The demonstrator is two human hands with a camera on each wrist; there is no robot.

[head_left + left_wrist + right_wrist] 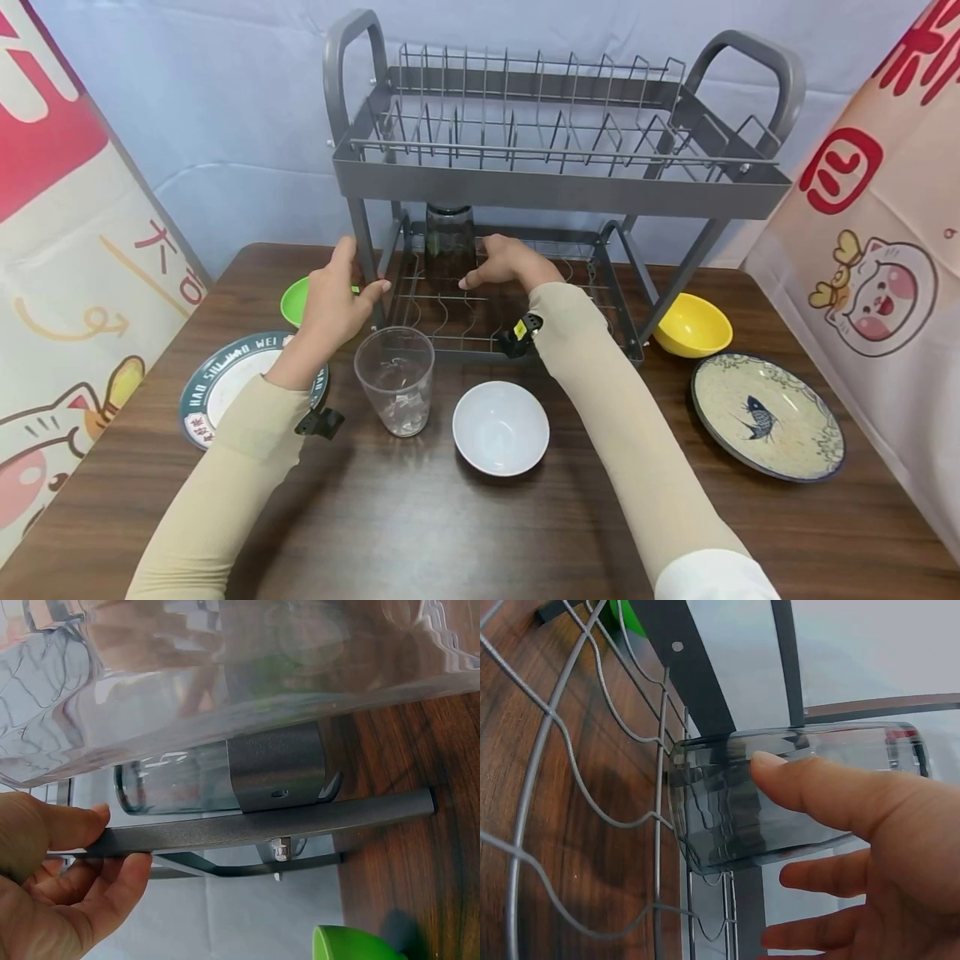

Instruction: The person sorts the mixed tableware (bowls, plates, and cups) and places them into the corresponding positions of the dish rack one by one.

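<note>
My left hand [333, 296] pinches the front left leg [217, 830] of a grey two-tier dish rack [558, 185] between thumb and fingers. Inside the lower tier, a dark tinted glass [448, 242] stands on the wire shelf near the left end. My right hand [513, 262] is at the right side of that glass, fingers extended and apart. Seen from the right wrist, the thumb overlaps the tinted glass [712, 817] while the other fingers lie beside it. A clear plastic cup [393, 379] stands on the table just in front of the rack, close to my left wrist.
A white bowl [501, 427] sits right of the cup. On the left are a green bowl [295, 302] and a green-rimmed plate [197, 392], partly behind my left arm. A yellow bowl [693, 325] and a fish-patterned plate [795, 417] lie on the right. The upper tier has wire dividers.
</note>
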